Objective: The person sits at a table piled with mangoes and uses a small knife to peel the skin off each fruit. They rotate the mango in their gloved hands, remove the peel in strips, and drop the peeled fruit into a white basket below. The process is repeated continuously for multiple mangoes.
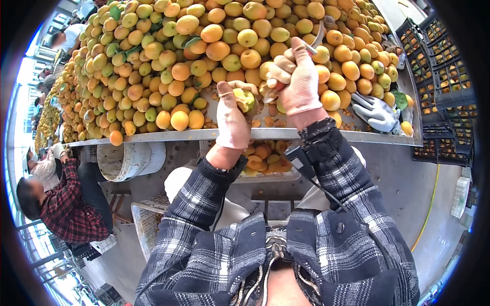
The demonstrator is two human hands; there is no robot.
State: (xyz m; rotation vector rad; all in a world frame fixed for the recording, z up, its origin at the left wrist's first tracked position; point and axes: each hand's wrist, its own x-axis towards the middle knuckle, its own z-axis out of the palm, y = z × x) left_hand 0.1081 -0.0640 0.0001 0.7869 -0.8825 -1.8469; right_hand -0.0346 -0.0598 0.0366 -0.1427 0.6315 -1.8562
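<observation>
Both my hands wear light, thin gloves. My left hand (pixel 234 118) holds a yellow-green apricot (pixel 245 100) whose flesh looks cut. My right hand (pixel 294 82) is closed around the red handle of a curved-blade knife (pixel 318 36), its blade pointing up and away from me. Under my right hand, by its little-finger side, a pale shiny piece shows; I cannot tell exactly what it is. A large heap of apricots (pixel 250 59) lies beyond both hands on a metal-edged table (pixel 268 134). Small orange scraps and apricot stones lie just below my hands.
A crate of halved apricots (pixel 264 157) stands below the table edge. White bucket (pixel 130 160) and crate (pixel 147 222) are at left, near a seated co-worker (pixel 72 206). A grey glove (pixel 375 111) lies on the table at right, beside stacked black crates (pixel 440 72) of fruit.
</observation>
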